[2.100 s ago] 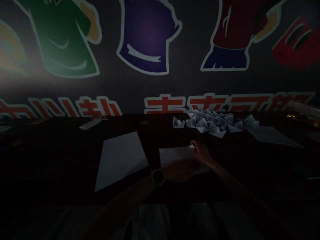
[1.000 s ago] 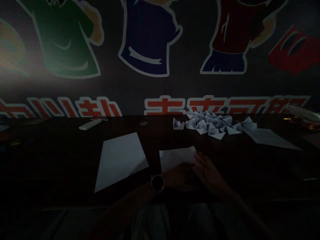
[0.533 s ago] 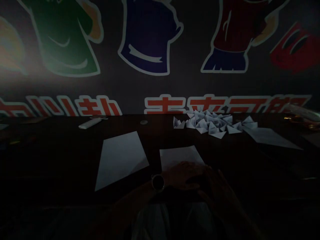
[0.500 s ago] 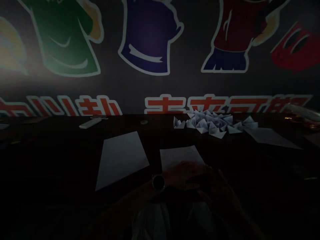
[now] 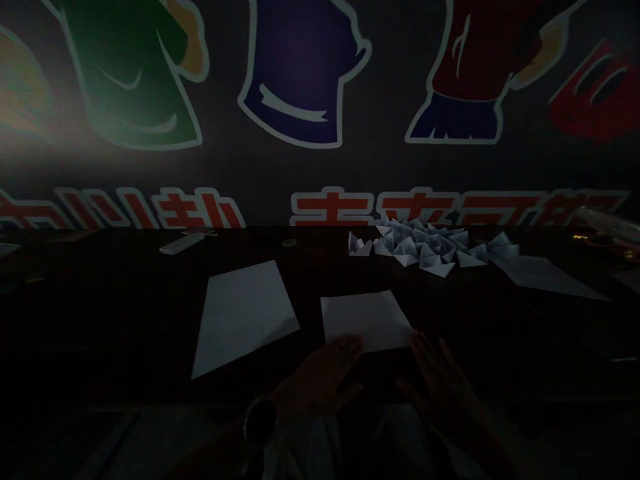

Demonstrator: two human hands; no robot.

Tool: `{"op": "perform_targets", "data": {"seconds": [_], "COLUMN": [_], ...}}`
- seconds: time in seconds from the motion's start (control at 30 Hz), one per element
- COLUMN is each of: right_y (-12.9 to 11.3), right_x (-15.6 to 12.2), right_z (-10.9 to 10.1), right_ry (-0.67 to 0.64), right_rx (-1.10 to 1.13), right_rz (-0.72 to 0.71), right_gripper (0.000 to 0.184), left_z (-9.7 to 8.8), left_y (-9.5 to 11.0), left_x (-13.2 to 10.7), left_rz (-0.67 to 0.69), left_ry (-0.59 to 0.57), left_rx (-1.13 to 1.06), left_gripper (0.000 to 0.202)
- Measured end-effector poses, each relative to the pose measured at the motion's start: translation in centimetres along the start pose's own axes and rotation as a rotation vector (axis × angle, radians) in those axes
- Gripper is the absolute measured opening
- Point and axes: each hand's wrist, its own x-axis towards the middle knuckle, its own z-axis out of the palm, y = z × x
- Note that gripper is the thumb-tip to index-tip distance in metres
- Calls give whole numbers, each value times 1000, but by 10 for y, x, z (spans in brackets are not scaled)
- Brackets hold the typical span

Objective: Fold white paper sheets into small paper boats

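Observation:
The scene is very dark. A folded white sheet of paper lies flat on the dark table in front of me. My left hand, with a watch on its wrist, rests flat with fingers stretched out, fingertips at the sheet's near left edge. My right hand lies open beside it, fingertips at the sheet's near right corner. Neither hand holds anything.
A larger white sheet lies to the left. A heap of several folded paper boats sits at the back, with another sheet to its right. A pale flat remote-like object lies far left. A painted wall rises behind.
Both hands have slid back toward me off the folded sheet, uncovering it. Earlier the right hand held its far right corner, then swept down across it.

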Motion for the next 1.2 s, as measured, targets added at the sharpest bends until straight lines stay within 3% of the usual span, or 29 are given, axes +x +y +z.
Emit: {"op": "perform_targets", "data": {"seconds": [0.23, 0.4, 0.53, 0.6, 0.73, 0.8, 0.87, 0.97, 1.1, 1.2], "right_y": [-4, -9, -31, -55, -104, -112, -103, -71, -33, -21], "right_x": [2, 1, 14, 29, 55, 57, 50, 30, 8, 1], "right_z": [-5, -3, -9, -17, -29, -29, -25, -17, -10, -9], "right_ry": [-10, -23, 69, 87, -28, -34, -41, -33, 8, 56], "right_rx": [15, 7, 58, 149, 377, 421, 402, 308, 169, 105], "right_rz": [27, 147, 328, 276, -68, -92, -34, 61, 87, 111], "right_gripper": [79, 89, 96, 89, 72, 72, 72, 76, 79, 78], "left_z": [-11, -10, -12, -11, -4, -3, -6, -14, -20, -19], "left_y": [-1, -3, -5, -5, -7, -8, -7, -7, -8, -8], "left_x": [-50, -58, -57, -58, -60, -61, -60, -59, -57, -57], "left_rz": [-112, -114, -105, -103, -100, -98, -99, -112, -133, -126], "left_ry": [-2, 31, 45, 40, 34, 39, 32, -3, -34, -14], "left_rx": [120, 152, 164, 171, 188, 189, 177, 131, 60, 48], "left_gripper": [62, 66, 64, 64, 65, 66, 67, 67, 70, 73]}}
